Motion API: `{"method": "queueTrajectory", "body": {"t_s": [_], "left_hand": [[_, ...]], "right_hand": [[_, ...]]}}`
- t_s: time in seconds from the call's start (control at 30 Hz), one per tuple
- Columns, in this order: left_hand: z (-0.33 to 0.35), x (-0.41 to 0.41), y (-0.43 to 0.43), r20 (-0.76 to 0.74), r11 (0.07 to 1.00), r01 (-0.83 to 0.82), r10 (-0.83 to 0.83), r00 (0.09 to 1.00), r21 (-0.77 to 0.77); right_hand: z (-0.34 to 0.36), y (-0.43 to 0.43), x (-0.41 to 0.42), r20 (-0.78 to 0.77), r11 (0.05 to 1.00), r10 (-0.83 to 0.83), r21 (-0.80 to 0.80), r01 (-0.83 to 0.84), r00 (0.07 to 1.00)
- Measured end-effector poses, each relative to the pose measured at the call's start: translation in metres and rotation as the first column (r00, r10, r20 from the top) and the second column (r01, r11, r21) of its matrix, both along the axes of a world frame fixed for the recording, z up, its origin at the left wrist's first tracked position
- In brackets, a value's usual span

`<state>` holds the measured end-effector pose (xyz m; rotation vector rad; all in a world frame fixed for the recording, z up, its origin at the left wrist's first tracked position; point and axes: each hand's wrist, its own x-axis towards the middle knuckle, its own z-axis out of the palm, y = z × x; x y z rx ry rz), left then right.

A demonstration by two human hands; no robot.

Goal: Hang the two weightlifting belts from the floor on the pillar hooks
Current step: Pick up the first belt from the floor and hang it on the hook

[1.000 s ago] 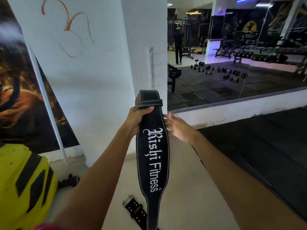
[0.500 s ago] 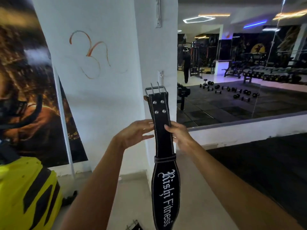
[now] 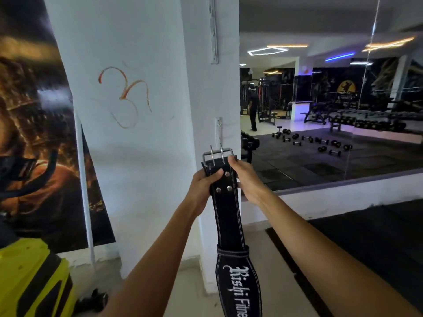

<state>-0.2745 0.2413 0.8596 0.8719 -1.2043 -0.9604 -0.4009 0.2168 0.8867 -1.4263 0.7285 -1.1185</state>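
Both hands hold one black weightlifting belt point(image 3: 229, 216) upright in front of the white pillar point(image 3: 206, 99), buckle end uppermost. The left hand point(image 3: 203, 186) is clenched around the belt's left edge just under the buckle, its thumb pressed across the front of the strap beside the metal rivets. The right hand point(image 3: 246, 177) grips the opposite edge, its fingers curled behind the leather and its thumb reaching up to the strap's top right corner. The steel double-prong buckle point(image 3: 218, 153) stands above the hands, both prongs pointing up, directly below a small metal hook point(image 3: 219, 129) fixed to the pillar's corner; whether the prongs touch the hook I cannot tell. From the hands the belt hangs straight down, passes through its keeper loop, and widens into a panel with white gothic lettering that runs off the bottom edge. Higher on the same corner is a slotted metal strip point(image 3: 214, 30). To the right, a wall mirror point(image 3: 332, 110) reflects dumbbells scattered on dark floor mats. A dark poster point(image 3: 34, 133) covers the wall to the left, with a yellow and black object point(image 3: 32, 282) below it.
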Motion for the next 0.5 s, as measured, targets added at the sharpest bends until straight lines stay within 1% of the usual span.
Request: {"method": "queueTrajectory", "body": {"t_s": [0.07,0.13,0.2,0.27,0.33,0.43,0.47,0.5], "left_hand": [[0.008,-0.005,0.0,-0.071,0.997,0.004,0.002,0.997,0.079],[0.017,-0.006,-0.004,-0.139,0.981,-0.057,0.083,0.987,0.186],[0.024,-0.004,-0.01,-0.083,0.958,-0.112,0.138,0.987,0.265],[0.026,-0.001,-0.012,-0.013,0.938,-0.134,0.146,0.989,0.32],[0.028,0.005,-0.013,0.011,0.94,-0.065,0.065,0.998,0.335],[0.031,0.02,-0.007,0.051,0.935,0.103,-0.128,0.99,0.34],[0.033,0.024,-0.006,0.078,0.932,0.114,-0.149,0.986,0.343],[0.035,0.025,-0.005,0.105,0.938,0.091,-0.133,0.986,0.335]], "right_hand": [[0.001,-0.003,0.004,0.102,0.996,-0.049,0.078,0.041,0.994],[-0.003,-0.006,0.009,0.118,0.992,-0.093,0.094,0.082,0.989],[-0.008,-0.006,0.014,0.112,0.99,-0.125,0.081,0.116,0.986],[-0.013,-0.005,0.016,0.129,0.987,-0.149,0.085,0.138,0.98],[-0.014,-0.005,0.017,0.17,0.984,-0.163,0.093,0.149,0.972],[-0.013,-0.004,0.016,0.216,0.984,-0.17,0.083,0.155,0.962],[-0.013,-0.003,0.015,0.225,0.986,-0.159,0.077,0.145,0.961],[-0.013,-0.003,0.016,0.228,0.987,-0.152,0.081,0.137,0.962]]}}
